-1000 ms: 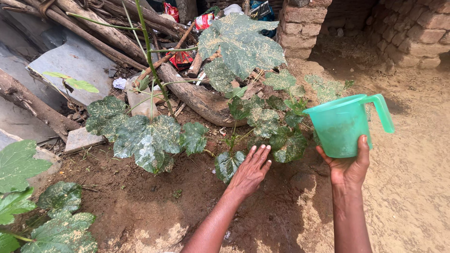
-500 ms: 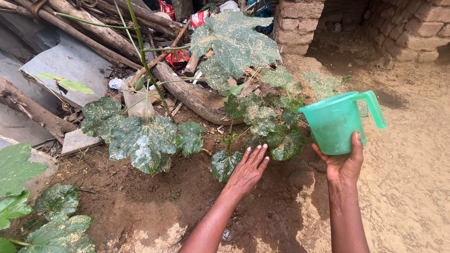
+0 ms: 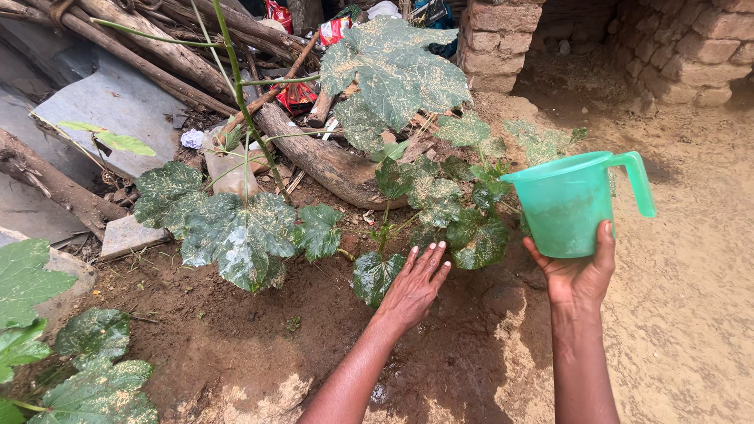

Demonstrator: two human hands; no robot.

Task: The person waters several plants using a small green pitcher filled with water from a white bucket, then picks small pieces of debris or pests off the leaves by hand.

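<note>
Right hand (image 3: pixel 580 275) at right of frame cradles green plastic jug (image 3: pixel 572 202) from below, fingers curled round base, jug upright. Left hand (image 3: pixel 414 286) at centre, fingers extended flat, empty, fingertips touching low leaf (image 3: pixel 375 275) of speckled plant (image 3: pixel 440 204), which lies just left of jug.

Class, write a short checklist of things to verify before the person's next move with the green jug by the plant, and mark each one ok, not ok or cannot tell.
1. Jug held securely: ok. The right hand cups the base of the green jug.
2. Jug upright, nothing spilling: ok. It is roughly level and no water shows at the rim.
3. Water in the jug: cannot tell. The inside is hidden.
4. Left hand free: ok. The left hand is open, fingers spread, by a low leaf.
5. Soil at the plant's base exposed: ok. The bare earth looks damp.
</note>
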